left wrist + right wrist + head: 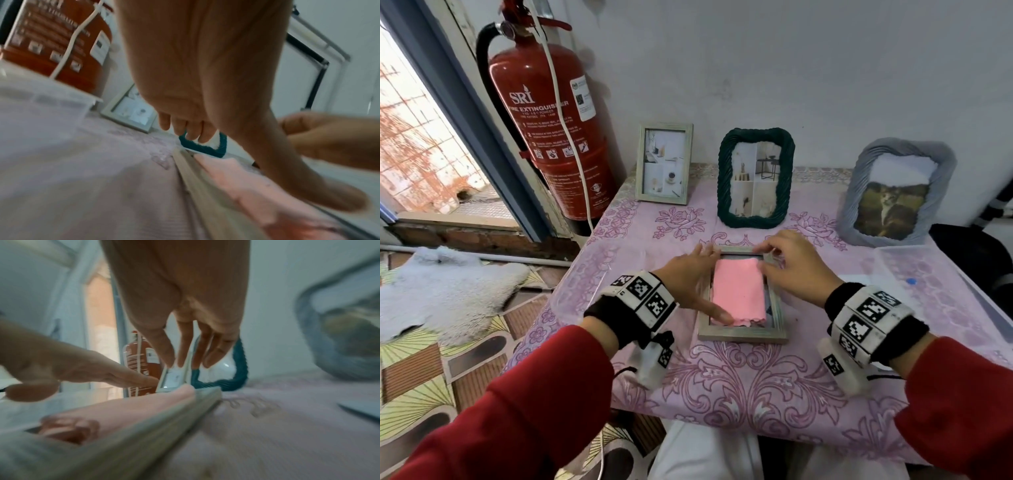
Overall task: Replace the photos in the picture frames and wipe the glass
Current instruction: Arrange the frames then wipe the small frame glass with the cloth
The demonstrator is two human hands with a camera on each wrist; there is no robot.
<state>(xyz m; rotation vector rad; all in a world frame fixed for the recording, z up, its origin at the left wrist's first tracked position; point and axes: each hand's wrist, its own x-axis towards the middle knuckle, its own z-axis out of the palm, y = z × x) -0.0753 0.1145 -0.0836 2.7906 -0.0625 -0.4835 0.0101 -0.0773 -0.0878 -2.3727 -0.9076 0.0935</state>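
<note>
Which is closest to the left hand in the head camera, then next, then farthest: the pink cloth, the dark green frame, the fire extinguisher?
From the left hand:
1. Pink cloth, right beside it.
2. Dark green frame, behind, upright.
3. Fire extinguisher, far back-left.

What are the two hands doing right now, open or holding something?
Left hand: open, fingers straight beside the folded pink cloth on the flat grey wooden frame.
Right hand: open, fingers at the cloth's far edge.
</note>
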